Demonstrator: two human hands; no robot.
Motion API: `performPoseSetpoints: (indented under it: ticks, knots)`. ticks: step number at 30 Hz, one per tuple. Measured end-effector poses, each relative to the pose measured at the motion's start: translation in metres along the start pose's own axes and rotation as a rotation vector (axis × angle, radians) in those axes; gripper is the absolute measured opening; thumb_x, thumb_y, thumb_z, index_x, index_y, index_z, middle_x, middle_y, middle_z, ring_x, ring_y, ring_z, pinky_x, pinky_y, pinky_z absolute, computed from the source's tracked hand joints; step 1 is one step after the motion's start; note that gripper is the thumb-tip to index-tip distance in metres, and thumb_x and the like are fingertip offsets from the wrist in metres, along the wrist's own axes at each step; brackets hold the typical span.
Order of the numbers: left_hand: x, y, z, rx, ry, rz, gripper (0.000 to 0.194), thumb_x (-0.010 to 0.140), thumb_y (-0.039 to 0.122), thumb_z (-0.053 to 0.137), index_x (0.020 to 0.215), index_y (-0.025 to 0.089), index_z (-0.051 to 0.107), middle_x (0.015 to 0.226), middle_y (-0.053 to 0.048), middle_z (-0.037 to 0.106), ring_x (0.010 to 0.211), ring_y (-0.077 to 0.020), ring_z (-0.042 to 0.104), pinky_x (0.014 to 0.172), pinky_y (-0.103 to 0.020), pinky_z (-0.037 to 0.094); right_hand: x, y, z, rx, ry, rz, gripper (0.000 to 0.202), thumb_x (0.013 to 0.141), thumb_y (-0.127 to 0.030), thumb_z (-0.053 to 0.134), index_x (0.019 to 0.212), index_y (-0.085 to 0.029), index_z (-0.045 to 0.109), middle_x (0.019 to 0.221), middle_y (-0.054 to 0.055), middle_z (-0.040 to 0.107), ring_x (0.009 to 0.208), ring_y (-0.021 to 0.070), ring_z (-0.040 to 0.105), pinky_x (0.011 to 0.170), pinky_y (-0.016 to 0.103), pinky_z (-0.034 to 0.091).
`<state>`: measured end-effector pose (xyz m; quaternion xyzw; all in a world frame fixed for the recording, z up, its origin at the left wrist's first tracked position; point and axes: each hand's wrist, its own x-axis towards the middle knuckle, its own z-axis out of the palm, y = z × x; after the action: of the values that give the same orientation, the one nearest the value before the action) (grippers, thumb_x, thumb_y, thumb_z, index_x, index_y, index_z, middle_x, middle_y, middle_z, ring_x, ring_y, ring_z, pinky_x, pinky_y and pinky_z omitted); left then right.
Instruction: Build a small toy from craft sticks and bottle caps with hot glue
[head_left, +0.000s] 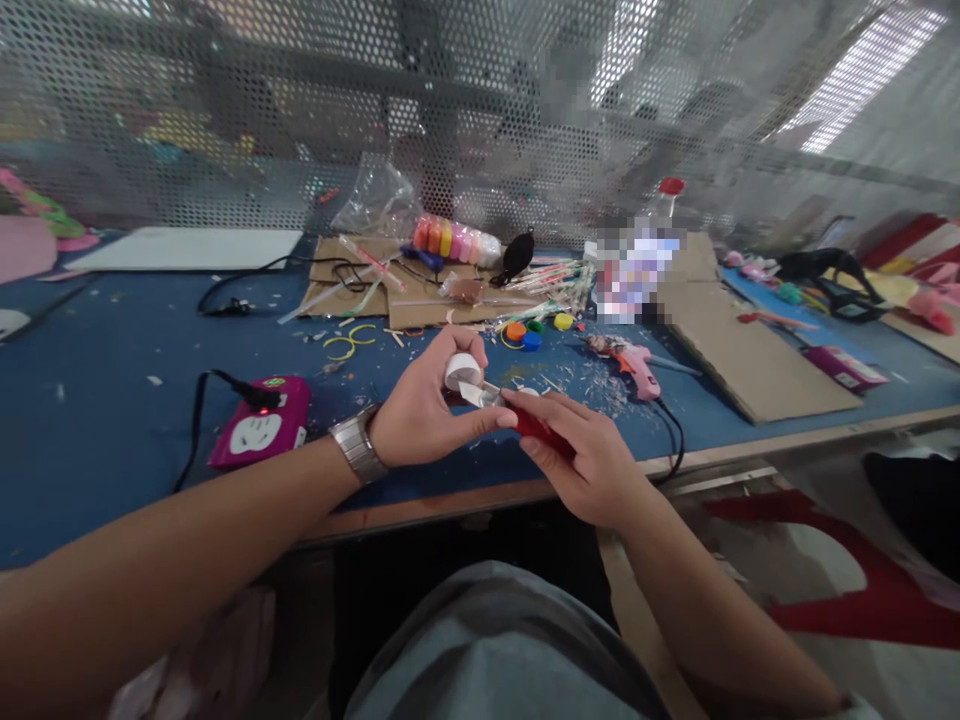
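Cap [460, 372], white, gripped between thumb and curled fingers of the left hand [416, 410], above the bench [135, 380] near its front edge. Right hand [589, 455] closed round a red tool [547, 430], apparently a cutter, pointed toward the cap. Coloured lids [531, 342] lie beyond; glue gun [639, 373] right; socket box [259, 432] left; cardboard [427, 308] toward the rear edge.

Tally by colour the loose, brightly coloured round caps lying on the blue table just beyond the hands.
Orange cap: 1
Green cap: 1
Blue cap: 1
Yellow cap: 1
Total: 4, leaving out the white round piece in the left hand.
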<state>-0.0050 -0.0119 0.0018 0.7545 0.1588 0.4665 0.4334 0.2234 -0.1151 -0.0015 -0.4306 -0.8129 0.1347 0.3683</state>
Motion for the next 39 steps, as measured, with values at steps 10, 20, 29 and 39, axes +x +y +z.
performPoseSetpoints:
  ticks: [10, 20, 29, 39]
  knots:
    - [0.000, 0.007, 0.000, -0.082, -0.003, -0.057, 0.067, 0.068, 0.041, 0.110, 0.102, 0.022, 0.055, 0.082, 0.006, 0.054, 0.063, -0.0095, 0.048, 0.055, -0.024, 0.040, 0.000, -0.006, 0.001, 0.024, -0.002, 0.027, 0.044, 0.115, -0.032, 0.059, 0.159, -0.026, 0.063, 0.128, 0.012, 0.079, 0.108, 0.0251, 0.076, 0.090, 0.037, 0.064]
    - [0.002, 0.012, 0.000, -0.043, -0.027, -0.099, 0.065, 0.069, 0.048, 0.108, 0.095, 0.022, 0.055, 0.078, 0.006, 0.055, 0.063, -0.0105, 0.047, 0.057, -0.025, 0.038, -0.002, -0.007, -0.001, 0.027, -0.008, -0.005, 0.046, 0.115, -0.028, 0.060, 0.161, -0.027, 0.061, 0.109, 0.006, 0.075, 0.092, 0.0195, 0.069, 0.084, 0.032, 0.060]
    - [0.000, 0.007, 0.000, -0.121, 0.004, -0.045, 0.050, 0.115, 0.064, 0.046, 0.099, 0.020, 0.063, 0.085, -0.002, 0.055, 0.062, -0.0127, 0.049, 0.051, -0.026, 0.042, 0.001, 0.000, 0.000, -0.029, 0.006, 0.019, 0.046, 0.114, -0.028, 0.059, 0.160, -0.023, 0.063, 0.115, 0.010, 0.076, 0.101, 0.0231, 0.073, 0.091, 0.037, 0.062]
    - [0.002, -0.008, -0.003, 0.044, 0.124, -0.126, 0.054, 0.113, 0.068, 0.049, 0.101, 0.020, 0.070, 0.070, -0.001, 0.065, 0.050, -0.0124, 0.048, 0.047, -0.027, 0.039, 0.002, 0.007, 0.002, -0.048, -0.014, 0.064, 0.046, 0.115, -0.031, 0.058, 0.160, -0.023, 0.062, 0.120, 0.012, 0.078, 0.107, 0.0254, 0.075, 0.096, 0.041, 0.063]
